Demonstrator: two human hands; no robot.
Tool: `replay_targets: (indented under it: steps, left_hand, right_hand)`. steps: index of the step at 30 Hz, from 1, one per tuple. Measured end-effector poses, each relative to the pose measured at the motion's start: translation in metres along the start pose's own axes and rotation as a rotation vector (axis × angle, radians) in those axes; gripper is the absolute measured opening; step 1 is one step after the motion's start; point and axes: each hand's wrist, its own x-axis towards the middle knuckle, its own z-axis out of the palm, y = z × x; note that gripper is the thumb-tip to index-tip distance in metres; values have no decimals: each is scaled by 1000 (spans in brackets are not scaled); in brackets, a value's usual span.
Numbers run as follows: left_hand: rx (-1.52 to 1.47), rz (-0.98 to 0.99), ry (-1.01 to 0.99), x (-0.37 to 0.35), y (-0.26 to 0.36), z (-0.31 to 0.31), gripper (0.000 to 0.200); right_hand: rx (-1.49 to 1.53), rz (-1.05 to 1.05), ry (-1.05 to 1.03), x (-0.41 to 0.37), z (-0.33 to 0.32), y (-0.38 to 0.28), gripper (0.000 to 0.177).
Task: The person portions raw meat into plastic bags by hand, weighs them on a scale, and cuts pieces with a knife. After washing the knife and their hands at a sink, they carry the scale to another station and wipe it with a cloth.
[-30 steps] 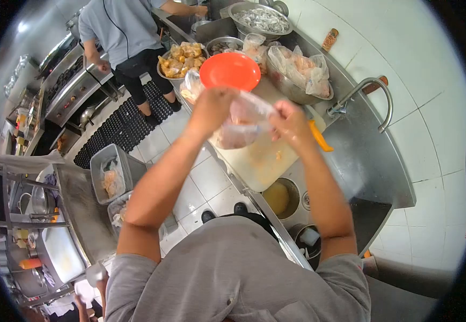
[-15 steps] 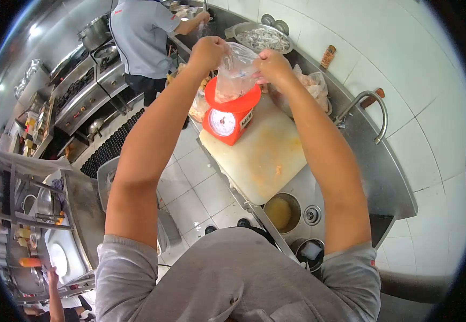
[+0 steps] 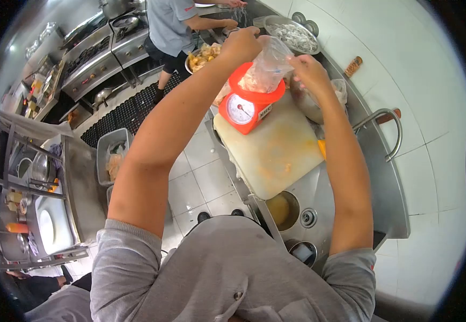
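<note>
Atop red scale (image 3: 242,110), bag (image 3: 265,70), left hand (image 3: 241,45), right hand (image 3: 309,70) pinching its rim

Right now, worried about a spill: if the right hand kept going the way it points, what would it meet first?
The clear bag, whose top edge it pinches above the red scale. The right hand points across it toward the left hand, though depth is unclear.
</note>
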Motion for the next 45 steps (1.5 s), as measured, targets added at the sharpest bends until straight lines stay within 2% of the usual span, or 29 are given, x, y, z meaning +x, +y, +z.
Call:
replay_targets:
  steps: [3, 6, 9, 12, 15, 16, 18, 21, 22, 24, 26, 27, 28, 29, 31, 32, 35, 39, 41, 43, 44, 45]
  left_hand:
    - [-21, -56, 31, -7, 2, -8, 43]
    - [-29, -38, -10, -15, 1, -21, 42]
    - [-10, -54, -57, -27, 2, -36, 41]
    - [-50, -18, -35, -42, -11, -49, 40]
    - [-272, -9, 12, -86, -32, -72, 36]
    - [-383, -31, 18, -108, -44, -80, 35]
    - [-520, -259, -19, -160, -64, -98, 36]
    - [-677, -595, 94, -255, -121, -92, 38]
    - [-719, -774, 119, -287, -141, -88, 34]
    - [-803, -1002, 242, -353, -173, -75, 33]
    - [-786, -1116, 226, -426, -212, -61, 29]
    - [-712, -1145, 201, -443, -208, -65, 28]
    - [-732, -1181, 210, -463, -218, -60, 28]
    - [-723, -1223, 191, -472, -220, -60, 28]
    - [-732, -1232, 167, -471, -219, -63, 26]
    - [-710, -1154, 127, -459, -218, -65, 27]
    - [-605, -984, 36, -440, -214, -79, 29]
    - [-489, -901, -6, -435, -218, -87, 29]
    - [-414, -882, -24, -445, -221, -85, 29]
    - [-301, -843, -49, -457, -217, -79, 28]
    - [-153, -798, -125, -453, -202, -83, 28]
    - [-154, -757, -152, -458, -203, -79, 27]
  right_hand:
    - [115, 60, 85, -3, -6, 4, 51]
    - [224, 108, 22, 1, -10, 21, 47]
    - [-63, 13, -102, 16, -11, 56, 45]
    - [-263, -179, -156, 28, -3, 77, 52]
    - [-102, 1, -233, 13, 2, 55, 66]
    - [-97, -16, -235, 10, 3, 51, 69]
    - [-87, -45, -238, 4, 4, 49, 75]
    - [-136, -37, -221, -2, 5, 32, 81]
    - [-141, -36, -208, -1, 7, 23, 78]
    - [-151, -19, -180, -5, 14, 6, 72]
    - [-26, -63, -325, 10, 28, 6, 63]
    - [39, -85, -365, 17, 30, 8, 59]
    - [-30, -51, -359, 21, 36, 5, 44]
    - [396, -407, -74, 33, 67, 27, 41]
    - [438, -279, -73, 42, 83, 11, 28]
    - [335, -113, -121, 40, 78, -1, 23]
    - [531, 23, 7, 71, 47, -7, 18]
    - [575, -134, 213, 104, -29, -29, 22]
    - [607, -142, 331, 94, -70, -49, 22]
    - [533, -208, 346, 100, -102, -39, 31]
    - [490, -146, 370, 100, -113, -30, 31]
    - [446, -78, 392, 97, -120, -19, 31]
